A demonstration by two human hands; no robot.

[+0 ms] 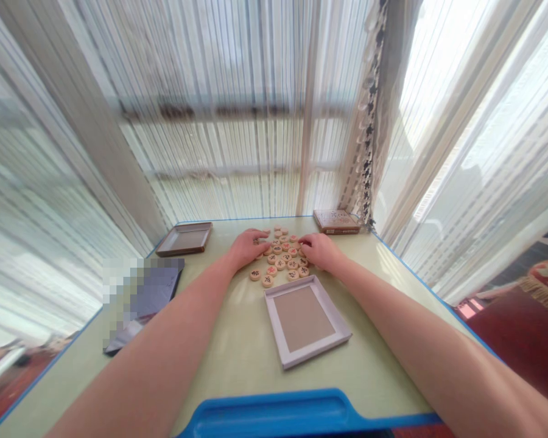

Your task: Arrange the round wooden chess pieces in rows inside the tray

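At centre frame, I seem to be handling pieces (286, 258) between left hand (246, 248), thumb and fingers parted, and right hand (322, 250), grip unclear; next calls for light touch.

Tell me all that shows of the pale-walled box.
The pale-walled box is rectangular, shallow, apparently cardboard, with a flat brownish floor. It lies open side up on the green tabletop, turned askew between the forearms, nearer the wearer than the round pieces. The left hand and right hand are clear of it.

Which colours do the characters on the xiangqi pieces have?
Red on some xiangqi pieces, black on others; head view shows it.
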